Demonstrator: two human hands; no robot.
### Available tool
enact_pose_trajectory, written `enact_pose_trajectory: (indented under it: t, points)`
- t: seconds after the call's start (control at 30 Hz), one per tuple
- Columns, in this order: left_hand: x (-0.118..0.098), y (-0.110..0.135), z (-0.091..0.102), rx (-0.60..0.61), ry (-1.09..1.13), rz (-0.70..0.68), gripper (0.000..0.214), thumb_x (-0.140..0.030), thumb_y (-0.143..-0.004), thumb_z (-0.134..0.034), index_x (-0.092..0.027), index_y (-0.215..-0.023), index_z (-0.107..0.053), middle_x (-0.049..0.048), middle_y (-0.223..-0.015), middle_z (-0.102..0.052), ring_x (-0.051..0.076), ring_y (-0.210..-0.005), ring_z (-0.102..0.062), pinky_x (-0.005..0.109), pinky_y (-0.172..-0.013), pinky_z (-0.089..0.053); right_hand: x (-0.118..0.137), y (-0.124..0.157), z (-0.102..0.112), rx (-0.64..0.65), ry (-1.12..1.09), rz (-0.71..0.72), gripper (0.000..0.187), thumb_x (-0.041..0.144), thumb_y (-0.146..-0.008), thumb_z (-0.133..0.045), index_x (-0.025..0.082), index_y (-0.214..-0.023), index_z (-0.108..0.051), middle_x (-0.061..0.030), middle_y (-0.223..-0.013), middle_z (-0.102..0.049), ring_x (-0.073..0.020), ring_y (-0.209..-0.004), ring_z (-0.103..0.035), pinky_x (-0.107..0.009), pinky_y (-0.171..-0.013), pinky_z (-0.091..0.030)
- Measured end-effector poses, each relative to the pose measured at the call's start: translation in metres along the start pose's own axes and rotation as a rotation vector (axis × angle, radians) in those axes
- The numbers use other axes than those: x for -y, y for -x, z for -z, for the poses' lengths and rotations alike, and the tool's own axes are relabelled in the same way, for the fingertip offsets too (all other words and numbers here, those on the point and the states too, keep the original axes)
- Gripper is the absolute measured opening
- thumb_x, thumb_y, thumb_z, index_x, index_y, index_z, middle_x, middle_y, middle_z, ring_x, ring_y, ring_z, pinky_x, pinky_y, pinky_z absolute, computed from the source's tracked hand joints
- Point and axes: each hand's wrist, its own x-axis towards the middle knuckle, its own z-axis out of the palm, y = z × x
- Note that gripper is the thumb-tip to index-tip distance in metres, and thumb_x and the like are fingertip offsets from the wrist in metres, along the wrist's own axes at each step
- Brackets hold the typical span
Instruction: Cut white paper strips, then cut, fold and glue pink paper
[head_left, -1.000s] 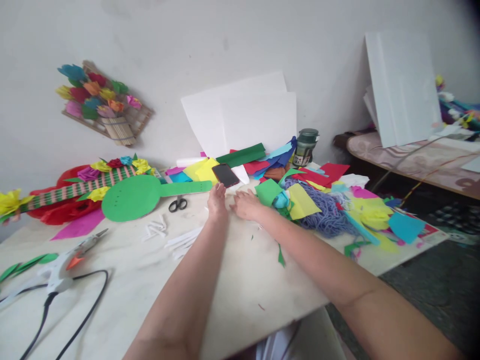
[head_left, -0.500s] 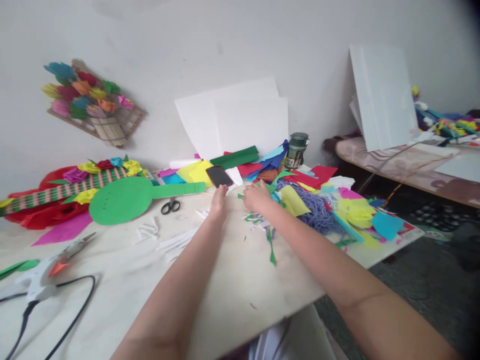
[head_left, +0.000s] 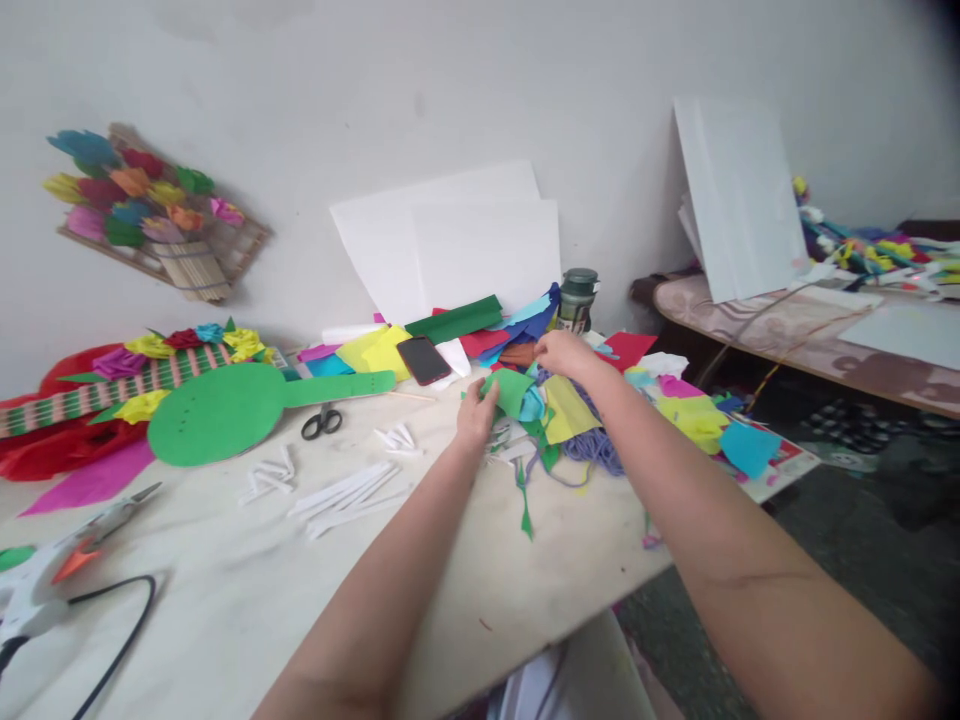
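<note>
My left hand (head_left: 478, 412) is at the left edge of the scrap pile, its fingers closed on a piece of green paper (head_left: 512, 391). My right hand (head_left: 566, 352) reaches over the back of the pile, fingers curled down by a brown paper piece (head_left: 519, 353); what they pinch is hidden. Between and below the hands lie a yellow paper piece (head_left: 568, 410), a tangle of purple yarn (head_left: 596, 452) and thin green scraps (head_left: 525, 510).
A phone (head_left: 423, 360), black scissors (head_left: 322, 422), white paper strips (head_left: 349, 498) and a green banjo-shaped cutout (head_left: 217, 412) lie to the left. A glue gun (head_left: 45, 590) with its cable is at far left. A dark green jar (head_left: 578, 300) stands behind the pile.
My left hand has moved right, from beside the phone to the green paper. My right hand has moved right and back over the pile. The view has shifted slightly right.
</note>
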Motion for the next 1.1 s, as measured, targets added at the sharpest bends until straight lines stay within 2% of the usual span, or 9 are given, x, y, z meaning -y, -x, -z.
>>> enact_pose_trajectory:
  t: [0.07, 0.17, 0.23, 0.33, 0.5, 0.6, 0.7, 0.87, 1.1]
  points:
    - [-0.003, 0.009, -0.006, 0.033, -0.165, -0.155, 0.041, -0.038, -0.06, -0.073, -0.021, -0.097, -0.062, 0.0102, -0.126, -0.052, 0.029, -0.128, -0.031, 0.042, -0.108, -0.013, -0.012, 0.002, 0.006, 0.069, 0.124, -0.044, 0.026, 0.02, -0.069, -0.058, 0.019, -0.093, -0.07, -0.0118, -0.101, -0.066, -0.0246, -0.094, -0.06, -0.032, -0.076, -0.045]
    - [-0.01, 0.025, -0.019, 0.278, -0.323, -0.382, 0.052, -0.036, -0.053, -0.077, -0.027, -0.102, -0.063, 0.006, -0.134, -0.045, 0.029, -0.133, -0.021, 0.046, -0.108, 0.002, -0.021, 0.007, 0.011, 0.155, 0.249, -0.068, 0.027, 0.018, -0.066, -0.062, 0.016, -0.092, -0.07, -0.0157, -0.099, -0.066, -0.0277, -0.094, -0.06, -0.036, -0.076, -0.045]
    - [-0.013, 0.033, -0.026, 0.422, -0.445, -0.445, 0.061, -0.038, -0.05, -0.078, -0.03, -0.108, -0.06, 0.0047, -0.136, -0.042, 0.032, -0.133, -0.019, 0.051, -0.106, 0.006, -0.023, 0.013, 0.013, 0.19, 0.286, -0.057, 0.028, 0.018, -0.067, -0.062, 0.014, -0.094, -0.069, -0.0169, -0.1, -0.065, -0.0287, -0.095, -0.06, -0.038, -0.077, -0.045]
    - [-0.009, 0.037, -0.033, 0.508, -0.554, -0.46, 0.068, -0.042, -0.046, -0.079, -0.03, -0.11, -0.059, 0.0053, -0.138, -0.039, 0.034, -0.133, -0.018, 0.057, -0.104, 0.006, -0.022, 0.024, 0.014, 0.273, 0.321, -0.032, 0.03, 0.018, -0.065, -0.062, 0.015, -0.095, -0.068, -0.0155, -0.103, -0.064, -0.0292, -0.095, -0.059, -0.04, -0.077, -0.045]
    - [-0.002, 0.03, -0.031, 0.46, -0.479, -0.395, 0.026, -0.033, -0.06, -0.073, -0.026, -0.085, -0.067, 0.0046, -0.134, -0.046, 0.032, -0.131, -0.024, 0.056, -0.106, 0.002, -0.032, 0.039, 0.012, 0.433, 0.272, 0.07, 0.03, 0.018, -0.064, -0.063, 0.021, -0.093, -0.069, -0.0078, -0.1, -0.066, -0.0241, -0.09, -0.061, -0.034, -0.074, -0.046]
    - [-0.002, 0.025, -0.03, 0.433, -0.336, -0.322, 0.015, -0.028, -0.064, -0.07, -0.025, -0.079, -0.068, 0.0054, -0.129, -0.051, 0.029, -0.13, -0.028, 0.051, -0.108, -0.002, -0.041, 0.042, 0.003, 0.455, 0.163, 0.157, 0.039, 0.03, -0.067, -0.062, 0.021, -0.105, -0.065, -0.0079, -0.108, -0.064, -0.0221, -0.092, -0.06, -0.03, -0.075, -0.046]
    - [-0.001, 0.022, -0.03, 0.371, -0.199, -0.256, 0.024, -0.026, -0.065, -0.069, -0.023, -0.089, -0.067, 0.0069, -0.124, -0.055, 0.027, -0.128, -0.034, 0.045, -0.109, -0.012, -0.042, 0.045, -0.006, 0.431, 0.141, 0.144, 0.057, 0.034, -0.063, -0.066, 0.018, -0.117, -0.057, -0.0105, -0.12, -0.057, -0.0247, -0.1, -0.057, -0.031, -0.078, -0.046]
    - [0.002, 0.021, -0.03, 0.246, -0.019, -0.134, 0.027, -0.019, -0.067, -0.067, -0.021, -0.094, -0.065, 0.0056, -0.124, -0.055, 0.025, -0.123, -0.041, 0.037, -0.108, -0.023, -0.034, 0.052, -0.008, 0.274, 0.213, -0.037, 0.032, 0.016, -0.068, -0.053, 0.018, -0.096, -0.067, -0.0125, -0.104, -0.065, -0.0268, -0.093, -0.06, -0.034, -0.072, -0.046]
    - [-0.004, 0.023, -0.029, 0.182, -0.01, -0.163, 0.021, -0.015, -0.071, -0.061, -0.02, -0.091, -0.066, 0.0062, -0.119, -0.057, 0.022, -0.125, -0.039, 0.033, -0.11, -0.018, -0.053, 0.047, 0.017, -0.067, -0.129, -0.072, 0.023, 0.014, -0.066, -0.047, 0.018, -0.078, -0.067, -0.0068, -0.089, -0.067, -0.0213, -0.084, -0.059, -0.026, -0.067, -0.042]
